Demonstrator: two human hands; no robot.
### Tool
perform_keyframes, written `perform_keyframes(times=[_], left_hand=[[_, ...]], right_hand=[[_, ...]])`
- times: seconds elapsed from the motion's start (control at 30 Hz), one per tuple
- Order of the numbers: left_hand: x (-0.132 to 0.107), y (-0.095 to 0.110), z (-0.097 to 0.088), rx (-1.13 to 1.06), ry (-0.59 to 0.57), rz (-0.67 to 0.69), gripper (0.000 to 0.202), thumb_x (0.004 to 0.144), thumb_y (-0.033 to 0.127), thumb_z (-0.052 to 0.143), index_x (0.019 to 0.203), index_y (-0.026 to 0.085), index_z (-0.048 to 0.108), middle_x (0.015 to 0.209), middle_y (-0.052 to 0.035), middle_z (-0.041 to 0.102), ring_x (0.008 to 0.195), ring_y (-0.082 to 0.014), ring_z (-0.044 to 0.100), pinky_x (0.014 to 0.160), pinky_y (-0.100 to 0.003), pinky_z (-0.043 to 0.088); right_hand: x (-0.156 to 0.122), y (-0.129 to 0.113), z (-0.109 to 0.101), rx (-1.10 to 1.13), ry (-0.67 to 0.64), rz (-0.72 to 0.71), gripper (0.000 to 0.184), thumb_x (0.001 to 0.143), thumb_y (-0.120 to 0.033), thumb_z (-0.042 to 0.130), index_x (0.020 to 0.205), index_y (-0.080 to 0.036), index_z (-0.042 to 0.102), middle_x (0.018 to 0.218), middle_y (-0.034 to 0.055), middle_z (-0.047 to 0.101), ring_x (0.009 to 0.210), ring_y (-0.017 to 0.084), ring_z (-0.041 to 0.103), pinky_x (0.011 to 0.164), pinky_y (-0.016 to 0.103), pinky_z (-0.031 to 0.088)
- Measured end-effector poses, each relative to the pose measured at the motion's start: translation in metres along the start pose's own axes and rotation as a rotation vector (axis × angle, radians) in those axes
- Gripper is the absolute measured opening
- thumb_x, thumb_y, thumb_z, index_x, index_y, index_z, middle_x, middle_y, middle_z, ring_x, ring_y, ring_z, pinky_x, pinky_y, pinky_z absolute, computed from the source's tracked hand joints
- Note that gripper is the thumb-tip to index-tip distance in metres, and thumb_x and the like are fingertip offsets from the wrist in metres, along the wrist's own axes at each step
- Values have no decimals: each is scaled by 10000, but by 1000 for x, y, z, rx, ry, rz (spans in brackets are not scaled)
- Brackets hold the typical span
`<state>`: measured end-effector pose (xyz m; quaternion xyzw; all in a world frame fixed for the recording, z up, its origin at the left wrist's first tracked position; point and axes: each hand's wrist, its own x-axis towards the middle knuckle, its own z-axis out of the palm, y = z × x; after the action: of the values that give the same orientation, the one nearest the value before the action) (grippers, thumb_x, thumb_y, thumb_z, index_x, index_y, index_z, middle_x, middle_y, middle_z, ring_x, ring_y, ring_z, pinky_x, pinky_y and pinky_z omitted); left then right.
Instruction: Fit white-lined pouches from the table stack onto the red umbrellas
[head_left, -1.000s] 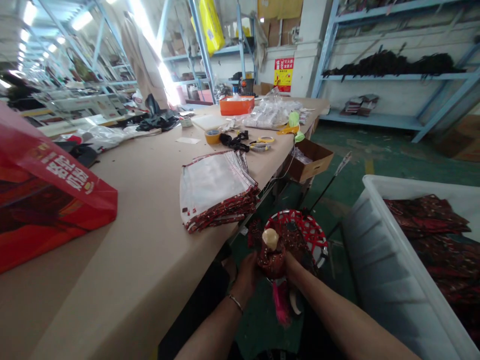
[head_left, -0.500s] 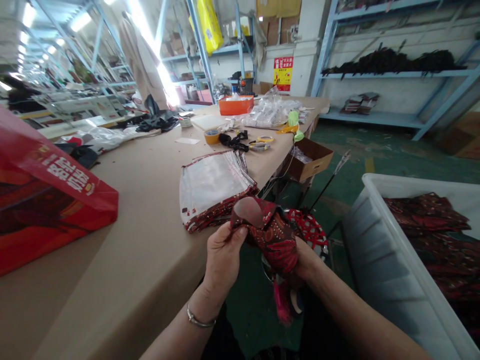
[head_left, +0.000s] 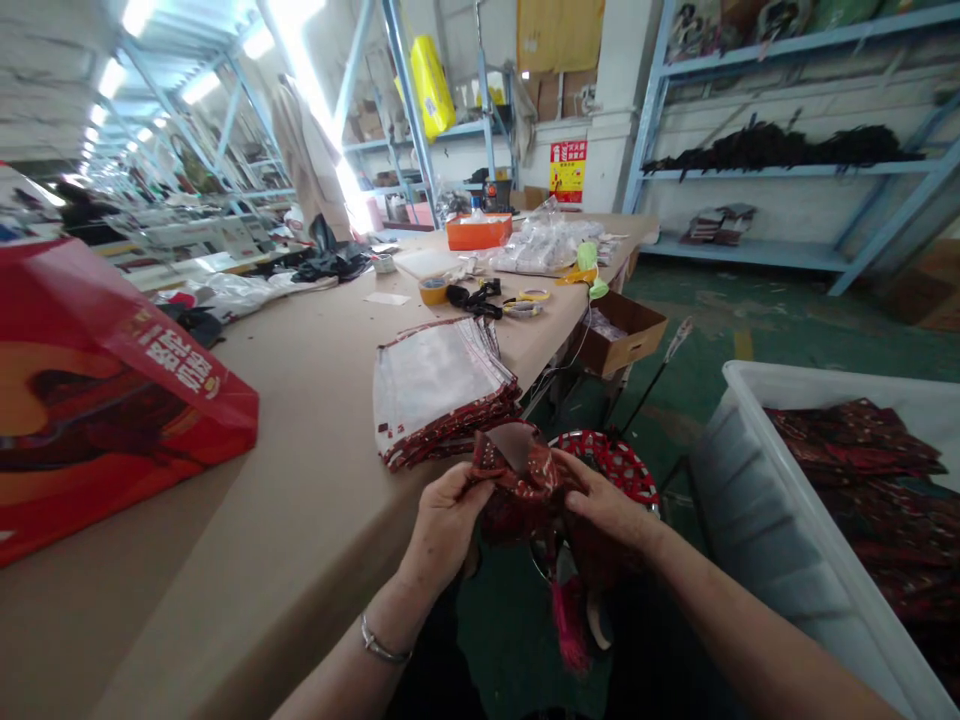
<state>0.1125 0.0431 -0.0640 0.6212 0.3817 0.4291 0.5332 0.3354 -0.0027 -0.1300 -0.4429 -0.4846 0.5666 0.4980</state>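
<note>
Between my hands is a dark red patterned piece of fabric point(head_left: 525, 483), its edge bunched around a pale grey opening at the top. My left hand point(head_left: 444, 520) pinches the left side of that edge between thumb and fingers. On the right side, my right hand point(head_left: 604, 503) grips the fabric, thumb on top; part of the cloth hangs below in shadow. Just beyond my left hand, a stack of fabric pieces point(head_left: 442, 385) with whitish faces and red patterned edges lies at the table's edge.
The brown-covered table point(head_left: 300, 420) bears a red bag point(head_left: 120, 400) at left, a tape roll point(head_left: 433, 291), yellow-handled pliers point(head_left: 523, 309) and an orange box point(head_left: 478, 233). At right stands a white bin point(head_left: 780, 500) of patterned fabric. A red-covered round stool point(head_left: 615, 465) is below.
My right hand has come up and round to the fabric's right edge, its fingers now showing. The fabric is turned and its opening gathered. The view has tilted slightly upward.
</note>
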Motion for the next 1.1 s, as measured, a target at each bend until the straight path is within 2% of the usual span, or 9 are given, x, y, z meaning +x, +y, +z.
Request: perform_keyframes(times=[0.07,0.17,0.27,0.37,0.53,0.7,0.8,0.97,1.1], left_hand=[[7,35,0,53,-68,123,176,802,243,602,928,172,702,899,-37,698,861,-177,610,813,-288,472],[20,69,-9,34,-5,252,173,820,267,591,942,185,682,866,-27,690,805,-154,620,757,-274,498],[37,79,-36,59,202,332,162,816,290,588,921,186,654,839,-19,683,734,-135,624,699,-264,509],[50,70,-67,357,341,340,126,781,273,600,826,170,656,765,-13,662,671,-131,602,648,-261,494],[60,46,-88,865,102,429,143,760,204,605,892,183,656,958,-51,658,871,-183,609,816,-330,488],[64,46,-81,1152,-42,421,112,831,202,540,888,186,635,929,-54,640,871,-187,606,817,-324,488],[65,56,-78,1330,-185,412,156,885,249,474,871,181,614,923,-54,624,855,-178,599,806,-309,484],[68,64,-78,1538,-292,417,193,914,229,395,885,158,572,930,-79,616,853,-188,604,763,-302,485],[76,66,-79,1574,-323,367,187,884,152,388,868,156,574,876,-74,620,790,-181,620,676,-273,474]], right_hand=[[8,-37,8,-26,-106,-75,467,730,-331,677,1172,-204,599,1116,36,668,1008,208,615,929,367,455],[16,-94,14,39,178,-220,195,741,-299,665,902,-190,674,827,-19,709,754,151,649,790,319,513],[14,-146,7,255,530,-363,184,716,-305,682,880,-233,637,767,-58,697,627,118,640,708,301,537],[6,-164,-14,270,672,-243,180,701,-328,683,844,-239,617,686,-53,681,529,123,614,619,302,543],[1,-67,-63,-162,525,185,267,661,-413,678,830,-216,615,665,-25,666,611,184,632,591,308,506],[3,71,-99,-764,591,279,408,629,-540,604,824,-182,614,804,74,677,800,282,644,738,400,489],[11,88,-97,-778,659,204,535,635,-492,600,1048,-153,575,1062,144,644,988,303,615,883,438,460],[29,-16,-44,-634,687,-238,380,819,-431,500,1102,-183,551,1078,99,634,961,215,619,872,378,480],[48,-115,19,-869,330,-652,208,900,-300,456,968,-199,625,962,54,649,913,167,597,848,312,471]])
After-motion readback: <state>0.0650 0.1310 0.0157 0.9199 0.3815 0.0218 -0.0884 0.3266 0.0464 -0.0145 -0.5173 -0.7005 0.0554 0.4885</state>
